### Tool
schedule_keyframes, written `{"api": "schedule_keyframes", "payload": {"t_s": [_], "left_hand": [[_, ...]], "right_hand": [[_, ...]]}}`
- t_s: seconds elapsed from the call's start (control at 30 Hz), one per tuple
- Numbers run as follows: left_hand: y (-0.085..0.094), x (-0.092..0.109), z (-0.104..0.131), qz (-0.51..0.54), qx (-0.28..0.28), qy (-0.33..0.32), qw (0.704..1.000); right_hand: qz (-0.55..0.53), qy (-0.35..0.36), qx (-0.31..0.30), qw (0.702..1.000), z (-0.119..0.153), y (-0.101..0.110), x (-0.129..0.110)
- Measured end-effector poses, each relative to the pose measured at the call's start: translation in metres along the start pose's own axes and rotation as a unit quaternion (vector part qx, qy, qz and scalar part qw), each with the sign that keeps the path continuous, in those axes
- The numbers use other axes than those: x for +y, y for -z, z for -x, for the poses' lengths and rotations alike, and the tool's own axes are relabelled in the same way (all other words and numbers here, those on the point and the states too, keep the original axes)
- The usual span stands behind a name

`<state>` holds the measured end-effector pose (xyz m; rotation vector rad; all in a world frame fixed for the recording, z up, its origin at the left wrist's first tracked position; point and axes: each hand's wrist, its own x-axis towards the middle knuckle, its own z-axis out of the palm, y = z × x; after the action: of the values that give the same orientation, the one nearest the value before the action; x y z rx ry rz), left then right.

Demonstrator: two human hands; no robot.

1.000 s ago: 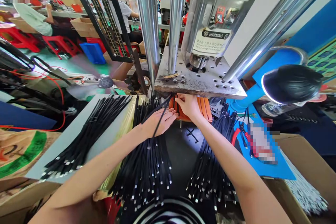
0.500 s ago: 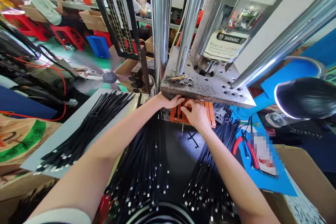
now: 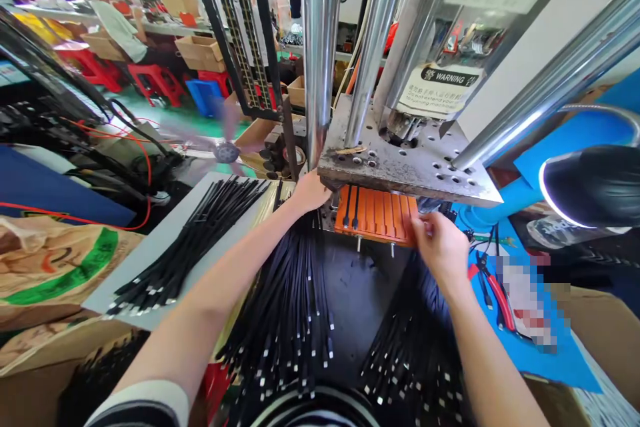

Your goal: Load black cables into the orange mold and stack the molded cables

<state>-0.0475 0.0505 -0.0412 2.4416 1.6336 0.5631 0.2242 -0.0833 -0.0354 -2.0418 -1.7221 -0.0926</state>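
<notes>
An orange slotted block (image 3: pixel 377 213) sits under the thick metal plate (image 3: pixel 410 163) of a machine, with black cable pieces lying in its left slots. My left hand (image 3: pixel 313 192) is at the plate's left corner, above a bundle of black cables (image 3: pixel 293 287); its fingertips are hidden behind the plate's edge. At the block's right end is my right hand (image 3: pixel 440 243), blurred, with its fingers bent together; whether they hold anything cannot be made out. Below it spreads another bundle of black cables (image 3: pixel 405 340).
More black cables (image 3: pixel 195 240) lie on a grey board at the left. Red-handled pliers (image 3: pixel 500 293) rest on a blue sheet (image 3: pixel 560 360) at the right, below a lamp (image 3: pixel 590 183). A fan (image 3: pixel 226 150) spins behind. A person (image 3: pixel 117 23) sits in the background.
My right hand has moved right, off the block's middle to its right end. My left fingers have drawn back leftward from the block. The small black pieces on the dark surface no longer show. The view has shifted.
</notes>
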Motion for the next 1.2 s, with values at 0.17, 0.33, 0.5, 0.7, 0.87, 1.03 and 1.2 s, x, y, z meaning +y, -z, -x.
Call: {"api": "schedule_keyframes", "payload": {"t_s": [0.17,0.33,0.5,0.7,0.87,1.03,1.2], "left_hand": [[-0.006,-0.031,0.018,-0.049,-0.066,0.157,0.984],[0.007,-0.045,0.016,0.010,-0.051,0.175,0.983],[0.048,-0.032,0.048,0.157,-0.056,0.067,0.984],[0.093,0.027,0.092,0.429,-0.198,-0.083,0.878],[0.093,0.075,0.101,0.501,-0.154,-0.105,0.845],[0.087,0.088,0.091,0.494,-0.148,-0.136,0.846],[0.091,0.090,0.084,0.531,-0.163,-0.128,0.822]], "right_hand": [[0.206,-0.148,-0.225,0.941,0.042,0.007,0.056],[0.095,-0.165,-0.212,0.959,0.046,0.002,0.057],[-0.191,-0.147,-0.076,0.967,0.057,0.023,0.035],[-0.368,0.065,-0.266,0.889,0.072,0.060,-0.042],[-0.396,0.121,-0.228,0.881,0.074,0.055,-0.080],[-0.451,0.116,-0.176,0.867,0.062,0.046,-0.092],[-0.443,0.130,-0.157,0.873,0.058,0.048,-0.098]]}}
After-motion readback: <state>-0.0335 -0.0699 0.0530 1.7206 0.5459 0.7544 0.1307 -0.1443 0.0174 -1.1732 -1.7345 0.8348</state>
